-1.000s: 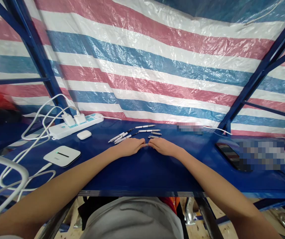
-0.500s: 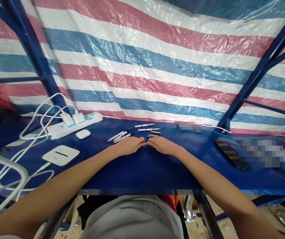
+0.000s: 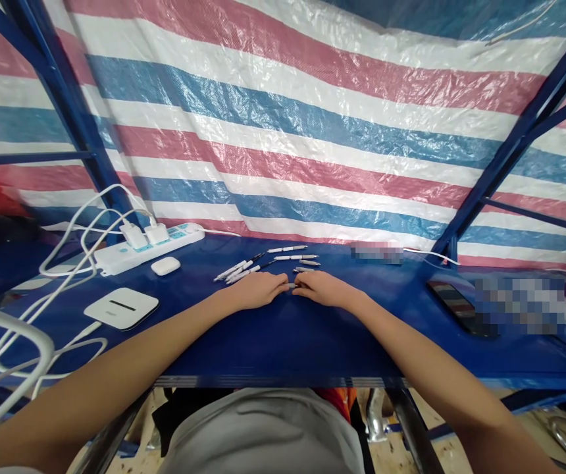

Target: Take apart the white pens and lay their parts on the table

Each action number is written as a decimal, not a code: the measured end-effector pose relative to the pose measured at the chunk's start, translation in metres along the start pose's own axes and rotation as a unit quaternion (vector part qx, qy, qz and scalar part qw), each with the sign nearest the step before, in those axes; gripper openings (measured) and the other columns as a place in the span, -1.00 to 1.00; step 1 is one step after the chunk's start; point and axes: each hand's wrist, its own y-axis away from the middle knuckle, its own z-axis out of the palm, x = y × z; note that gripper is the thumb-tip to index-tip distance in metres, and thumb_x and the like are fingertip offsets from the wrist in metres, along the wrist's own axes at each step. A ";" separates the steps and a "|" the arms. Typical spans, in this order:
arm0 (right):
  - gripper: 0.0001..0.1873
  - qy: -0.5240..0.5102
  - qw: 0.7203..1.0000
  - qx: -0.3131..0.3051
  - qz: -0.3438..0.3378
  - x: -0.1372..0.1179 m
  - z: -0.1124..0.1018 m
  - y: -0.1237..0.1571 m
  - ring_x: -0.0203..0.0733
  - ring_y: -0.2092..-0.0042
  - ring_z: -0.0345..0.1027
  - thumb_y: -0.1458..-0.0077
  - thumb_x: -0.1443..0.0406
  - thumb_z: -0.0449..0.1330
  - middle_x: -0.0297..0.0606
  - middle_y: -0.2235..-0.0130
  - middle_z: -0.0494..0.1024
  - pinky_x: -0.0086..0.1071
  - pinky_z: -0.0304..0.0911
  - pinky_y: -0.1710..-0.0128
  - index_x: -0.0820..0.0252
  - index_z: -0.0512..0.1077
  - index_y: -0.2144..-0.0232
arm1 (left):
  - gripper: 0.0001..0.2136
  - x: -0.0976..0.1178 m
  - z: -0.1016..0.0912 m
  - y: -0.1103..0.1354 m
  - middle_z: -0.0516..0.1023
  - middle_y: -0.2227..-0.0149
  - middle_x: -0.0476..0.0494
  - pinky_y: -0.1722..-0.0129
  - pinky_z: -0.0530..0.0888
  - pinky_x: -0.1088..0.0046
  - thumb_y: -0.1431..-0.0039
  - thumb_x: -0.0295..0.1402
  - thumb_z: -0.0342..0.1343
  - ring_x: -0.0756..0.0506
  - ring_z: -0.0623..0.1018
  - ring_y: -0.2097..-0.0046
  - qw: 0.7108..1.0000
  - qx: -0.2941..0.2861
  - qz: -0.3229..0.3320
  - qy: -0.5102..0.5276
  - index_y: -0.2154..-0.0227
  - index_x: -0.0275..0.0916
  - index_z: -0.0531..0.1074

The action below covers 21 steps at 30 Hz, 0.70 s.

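My left hand (image 3: 259, 290) and my right hand (image 3: 326, 289) meet just above the blue table (image 3: 283, 342), fingertips pinched and facing each other. Between them shows a short grey pen part (image 3: 291, 286); most of it is hidden in my fingers, and both hands grip it. Just beyond my hands lie two white pens (image 3: 295, 257) and a short grey pen piece (image 3: 307, 270). By my left hand's knuckles is a loose group of white pen parts (image 3: 236, 268), along with thin dark-tipped pieces (image 3: 264, 264).
On the left are a white power strip (image 3: 152, 247) with plugs and looping cables, a small white case (image 3: 165, 266) and a square white device (image 3: 121, 308). A dark phone (image 3: 461, 308) lies at right. Striped sheeting (image 3: 312, 131) hangs behind, between blue frame posts (image 3: 500, 145).
My right hand's fingertips have drawn slightly to the right, so a little more of the grey pen part shows between my hands. My left hand has hardly moved.
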 end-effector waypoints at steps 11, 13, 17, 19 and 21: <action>-0.59 0.003 1.000 -0.001 -0.004 -0.003 -0.001 0.000 -0.26 0.23 0.32 -0.30 0.13 -0.16 -0.18 0.24 0.47 -0.39 0.17 0.21 0.24 0.39 0.20 | -0.71 -0.001 0.000 -0.002 0.47 0.44 -0.07 0.50 0.22 0.44 -0.39 -0.17 -0.25 -0.13 0.50 0.41 1.000 0.001 -0.001 -0.001 0.28 -0.18 0.30; -0.58 0.001 1.000 -0.003 -0.005 -0.002 -0.001 0.000 -0.26 0.23 0.32 -0.30 0.12 -0.18 -0.18 0.24 0.47 -0.39 0.17 0.20 0.24 0.39 0.21 | -0.71 -0.001 0.000 -0.002 0.46 0.46 -0.07 0.50 0.22 0.44 -0.39 -0.16 -0.25 -0.14 0.49 0.42 1.000 0.004 -0.002 -0.001 0.28 -0.18 0.29; -0.60 0.001 1.000 -0.006 -0.002 -0.003 -0.001 -0.001 -0.26 0.24 0.32 -0.30 0.15 -0.16 -0.17 0.26 0.46 -0.39 0.16 0.21 0.25 0.40 0.25 | -0.71 -0.001 0.002 -0.002 0.45 0.48 -0.06 0.49 0.23 0.44 -0.39 -0.14 -0.25 -0.14 0.49 0.43 1.000 0.004 -0.003 0.006 0.28 -0.17 0.29; -0.64 -0.001 1.000 -0.004 0.001 -0.003 -0.002 -0.001 -0.26 0.25 0.32 -0.29 0.17 -0.12 -0.18 0.25 0.47 -0.40 0.14 0.23 0.24 0.40 0.25 | -0.71 -0.002 0.003 -0.002 0.46 0.46 -0.07 0.48 0.24 0.44 -0.39 -0.15 -0.25 -0.14 0.50 0.41 1.000 0.002 -0.003 0.010 0.29 -0.17 0.30; -0.69 -0.003 1.000 0.000 0.003 -0.004 -0.002 0.000 -0.27 0.25 0.32 -0.28 0.18 -0.08 -0.19 0.25 0.47 -0.42 0.13 0.26 0.23 0.39 0.23 | -0.70 -0.002 0.003 -0.002 0.47 0.45 -0.09 0.47 0.26 0.44 -0.38 -0.16 -0.25 -0.15 0.50 0.40 1.000 0.001 -0.005 0.015 0.29 -0.17 0.30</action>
